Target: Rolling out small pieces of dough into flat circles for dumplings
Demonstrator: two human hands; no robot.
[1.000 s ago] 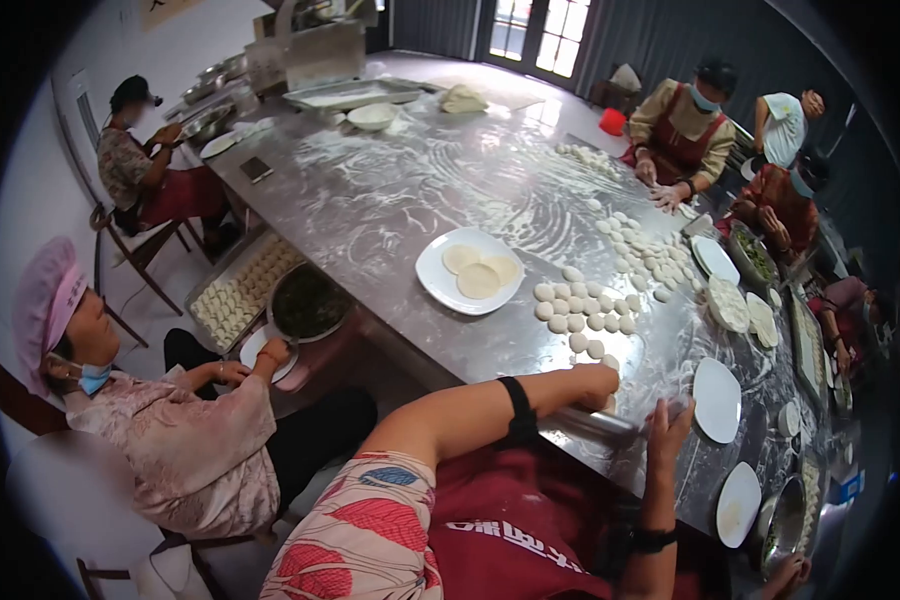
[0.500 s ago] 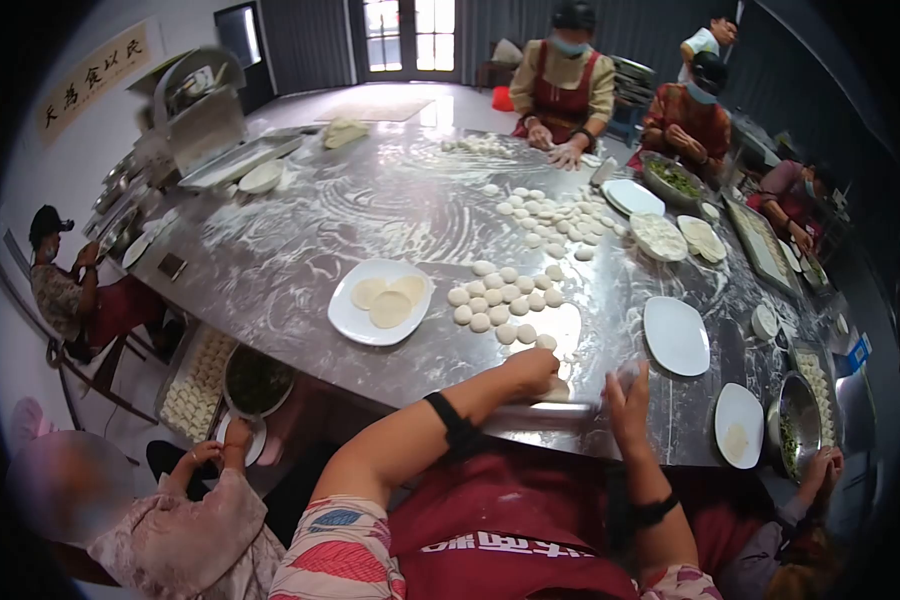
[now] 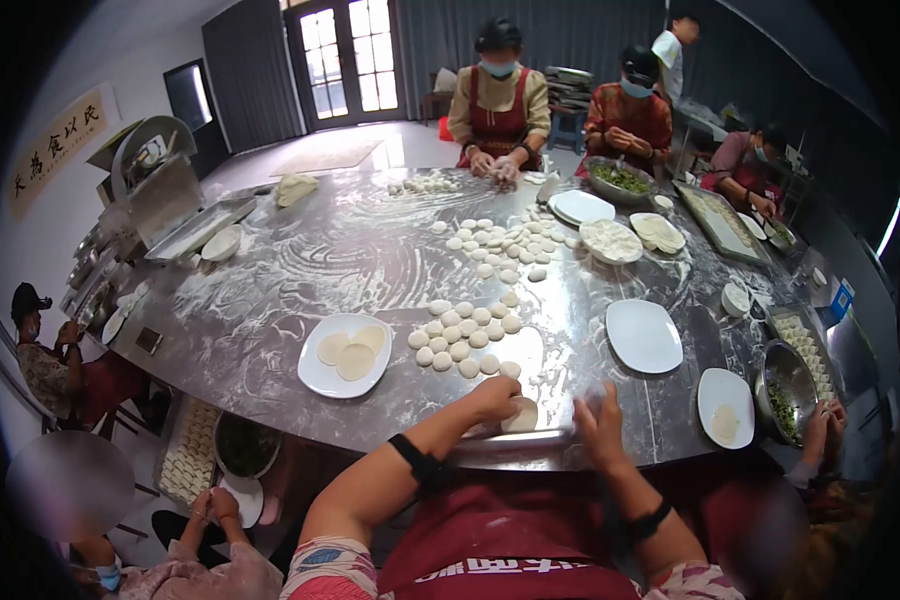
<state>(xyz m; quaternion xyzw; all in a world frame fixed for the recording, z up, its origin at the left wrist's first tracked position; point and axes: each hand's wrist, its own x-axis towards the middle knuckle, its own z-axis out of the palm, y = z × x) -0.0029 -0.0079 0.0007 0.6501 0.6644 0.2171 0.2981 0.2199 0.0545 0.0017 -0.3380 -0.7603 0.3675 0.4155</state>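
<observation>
My left hand [image 3: 494,398] pinches the edge of a flat round dough wrapper [image 3: 523,415] on the floured steel table [image 3: 370,250], close to the near edge. My right hand [image 3: 599,424] lies with fingers spread on a thin rolling pin [image 3: 530,437] that runs along the edge just in front of the wrapper. Just beyond my hands sits a cluster of several small dough pieces [image 3: 462,333]. To their left a white plate [image 3: 320,378] carries three rolled wrappers [image 3: 354,361].
An empty white plate [image 3: 643,335] and a plate with one wrapper [image 3: 726,405] lie to the right, beside a steel bowl of green filling [image 3: 785,392]. Other people work at the far side [image 3: 498,95], at the right [image 3: 750,160] and at the lower left [image 3: 210,510]. A dough machine [image 3: 150,185] stands at the far left.
The view has swung from the table's left side to face it squarely. My hands stay at the near edge, and the wrapper under my left hand looks rounder and flatter.
</observation>
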